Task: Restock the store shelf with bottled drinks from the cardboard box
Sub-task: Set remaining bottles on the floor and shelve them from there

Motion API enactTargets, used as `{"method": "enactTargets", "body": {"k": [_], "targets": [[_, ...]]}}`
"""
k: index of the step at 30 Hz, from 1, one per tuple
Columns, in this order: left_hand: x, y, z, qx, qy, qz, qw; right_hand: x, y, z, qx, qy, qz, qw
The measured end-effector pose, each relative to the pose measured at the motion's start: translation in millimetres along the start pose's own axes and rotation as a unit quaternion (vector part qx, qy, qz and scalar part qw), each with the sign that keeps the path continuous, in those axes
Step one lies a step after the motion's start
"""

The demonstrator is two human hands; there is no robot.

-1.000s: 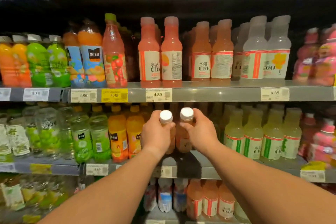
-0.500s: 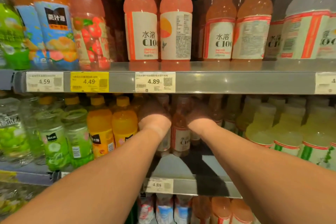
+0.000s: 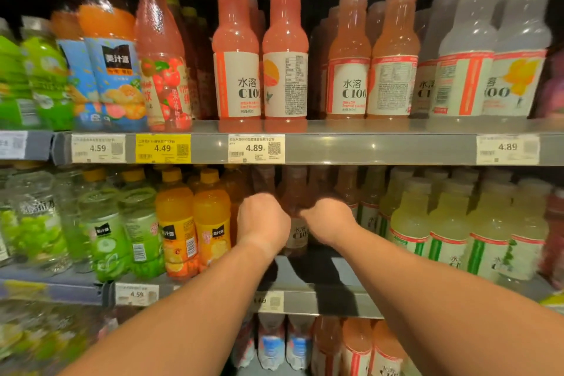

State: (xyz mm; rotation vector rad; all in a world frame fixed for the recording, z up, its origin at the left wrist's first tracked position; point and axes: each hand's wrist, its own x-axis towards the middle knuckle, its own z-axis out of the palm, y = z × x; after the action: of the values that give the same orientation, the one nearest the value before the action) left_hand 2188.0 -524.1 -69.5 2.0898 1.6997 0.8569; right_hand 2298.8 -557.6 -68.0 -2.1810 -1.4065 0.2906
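**Both hands deep in the middle shelf among C100 bottles**

Head view. On the top shelf (image 3: 381,146) stand two pink bottles (image 3: 236,49) labelled "水溶 C100", then two orange ones (image 3: 349,55) with the same label, then pale ones (image 3: 467,49) ending in "00". To their left are a red fruit bottle (image 3: 161,55) and an orange juice bottle (image 3: 111,55) with a blue label. Price tags on the shelf edge read 4.59 (image 3: 98,148), 4.49 on yellow (image 3: 162,148), 4.89 (image 3: 255,148) and 4.89 (image 3: 507,147).

On the middle shelf (image 3: 335,302), the left hand (image 3: 263,223) and right hand (image 3: 328,220) reach in side by side, knuckles toward the camera, fingers curled away and hidden. Whether either grips anything cannot be told. Between the hands stands a pinkish bottle (image 3: 297,223) with a partly readable "C10" label, set back on the shelf with bare shelf in front; the right hand appears to touch it. More such bottles stand in shadow behind.

Left of the hands are small orange bottles (image 3: 210,223) and green ones (image 3: 105,238); right of them, yellow-green bottles (image 3: 448,223) with green-striped labels. Tags below read 4.59 (image 3: 136,294) and a blurred one (image 3: 268,301).
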Motion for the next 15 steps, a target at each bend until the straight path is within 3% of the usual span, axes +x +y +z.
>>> {"method": "enactTargets", "body": {"k": [2, 5, 15], "targets": [[-21, 1, -3, -0.02, 0.037, 0.032, 0.999, -25, 6, -5, 0.037, 0.064, -0.01, 0.997], [-59, 6, -7, -0.032, 0.022, 0.089, 0.995, -75, 19, -25, 0.04, 0.117, -0.031, 0.992], [-198, 39, -16, -0.048, -0.034, 0.159, 0.986, -253, 97, -84, 0.053, 0.177, 0.044, 0.982]]}}
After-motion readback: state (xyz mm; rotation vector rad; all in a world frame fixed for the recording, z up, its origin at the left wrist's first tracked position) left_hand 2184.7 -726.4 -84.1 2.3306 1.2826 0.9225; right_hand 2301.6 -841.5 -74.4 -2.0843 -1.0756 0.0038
